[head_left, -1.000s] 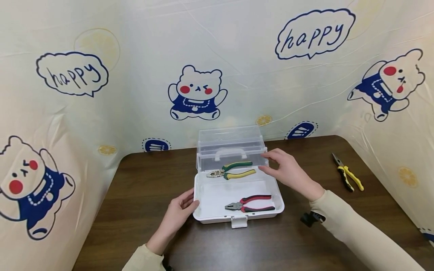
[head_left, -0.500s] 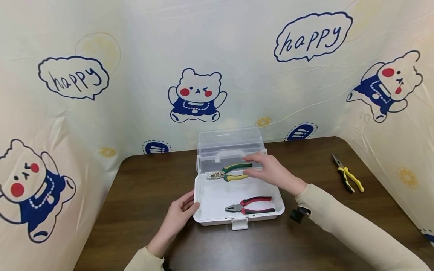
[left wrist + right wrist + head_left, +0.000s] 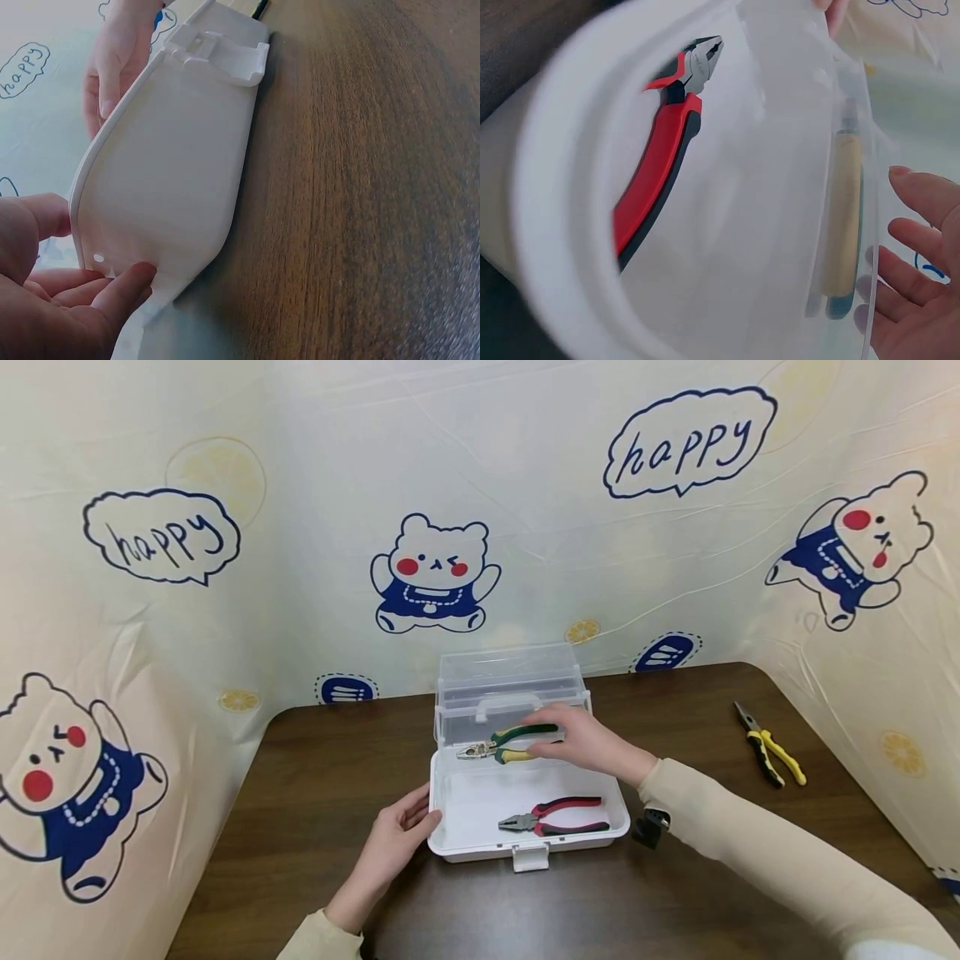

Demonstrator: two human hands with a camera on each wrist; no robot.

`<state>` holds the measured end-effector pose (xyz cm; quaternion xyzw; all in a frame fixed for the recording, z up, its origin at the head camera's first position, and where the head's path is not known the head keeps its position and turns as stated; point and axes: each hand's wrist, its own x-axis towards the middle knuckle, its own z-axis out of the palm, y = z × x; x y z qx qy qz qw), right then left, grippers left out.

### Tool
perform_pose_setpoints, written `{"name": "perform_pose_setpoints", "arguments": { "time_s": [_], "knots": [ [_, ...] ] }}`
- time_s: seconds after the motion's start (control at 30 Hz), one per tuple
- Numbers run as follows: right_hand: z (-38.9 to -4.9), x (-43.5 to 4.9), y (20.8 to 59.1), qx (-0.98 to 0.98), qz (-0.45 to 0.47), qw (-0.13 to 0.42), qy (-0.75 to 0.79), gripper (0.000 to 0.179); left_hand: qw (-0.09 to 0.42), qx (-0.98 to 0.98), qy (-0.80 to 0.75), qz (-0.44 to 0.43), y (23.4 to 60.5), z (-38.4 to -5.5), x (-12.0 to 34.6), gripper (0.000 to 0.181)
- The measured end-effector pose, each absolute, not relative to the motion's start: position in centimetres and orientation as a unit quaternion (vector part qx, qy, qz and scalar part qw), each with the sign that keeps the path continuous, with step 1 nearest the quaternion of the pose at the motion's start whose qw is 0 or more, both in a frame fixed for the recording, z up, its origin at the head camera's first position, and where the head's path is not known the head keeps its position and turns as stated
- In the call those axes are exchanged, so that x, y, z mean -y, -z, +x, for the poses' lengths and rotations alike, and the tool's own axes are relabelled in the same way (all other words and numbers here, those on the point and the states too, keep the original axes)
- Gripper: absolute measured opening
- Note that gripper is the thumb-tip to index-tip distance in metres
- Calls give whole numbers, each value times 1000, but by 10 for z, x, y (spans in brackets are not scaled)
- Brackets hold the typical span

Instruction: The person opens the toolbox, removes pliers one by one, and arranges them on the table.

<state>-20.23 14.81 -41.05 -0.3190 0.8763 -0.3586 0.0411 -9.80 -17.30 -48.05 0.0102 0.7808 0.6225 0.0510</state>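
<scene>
Head: right grip (image 3: 581, 742) at the green-yellow pliers (image 3: 512, 732) in the clear tray (image 3: 457, 727); curtain (image 3: 300, 568) reads "happy" twice.
Left wrist: left grip (image 3: 52, 307) pinches the toolbox (image 3: 165, 157) corner. Right wrist: right grip loosely wide outside the tray wall; apparently a reach, next calling for closing on the handles.

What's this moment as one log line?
left hand: holds toolbox; right hand: open, near green-yellow pliers; red pliers: in toolbox; yellow-black pliers: on table

Right hand (image 3: 591, 743) partly hides green-and-yellow pliers (image 3: 510, 756) — box rim (image 3: 562, 172) blurs in right wrist view
</scene>
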Motion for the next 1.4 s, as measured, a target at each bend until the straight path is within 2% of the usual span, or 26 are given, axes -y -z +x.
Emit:
{"name": "perform_pose_setpoints", "arguments": {
  "time_s": [0.83, 1.4],
  "knots": [
    [-220, -128, 405, -892, -359, 124, 246, 53, 56, -782, -620, 4, 479, -97, 173, 51],
    [-223, -130, 406, -888, -390, 97, 225, 51, 57, -783, -620, 1, 480, -98, 172, 51]
  ]
}}
